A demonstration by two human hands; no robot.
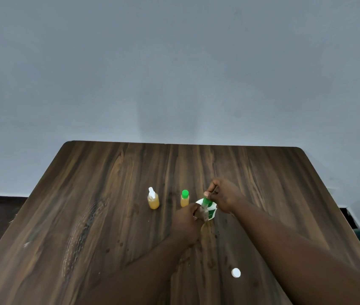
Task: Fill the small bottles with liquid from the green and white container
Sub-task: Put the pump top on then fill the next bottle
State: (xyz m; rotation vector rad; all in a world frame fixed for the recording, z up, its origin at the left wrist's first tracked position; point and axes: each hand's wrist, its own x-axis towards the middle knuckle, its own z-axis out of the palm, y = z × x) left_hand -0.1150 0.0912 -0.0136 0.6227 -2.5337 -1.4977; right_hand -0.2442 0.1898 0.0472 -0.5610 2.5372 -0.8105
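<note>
Left hand [185, 223] holding small bottle [204, 214], right hand [225, 197] pinching green top [206, 201]

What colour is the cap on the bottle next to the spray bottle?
The cap is bright green, in the head view.

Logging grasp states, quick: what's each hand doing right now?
Left hand: holds a small clear bottle.
Right hand: pinches a green piece above it; cap or tool, unclear.

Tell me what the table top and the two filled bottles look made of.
Table: wood-grain top, likely laminate, given its even satin sheen. Spray-top bottle and green-capped bottle: translucent plastic, probably, since amber liquid shows through hazily; glass cannot be excluded. Their tops look like opaque moulded plastic.
</note>
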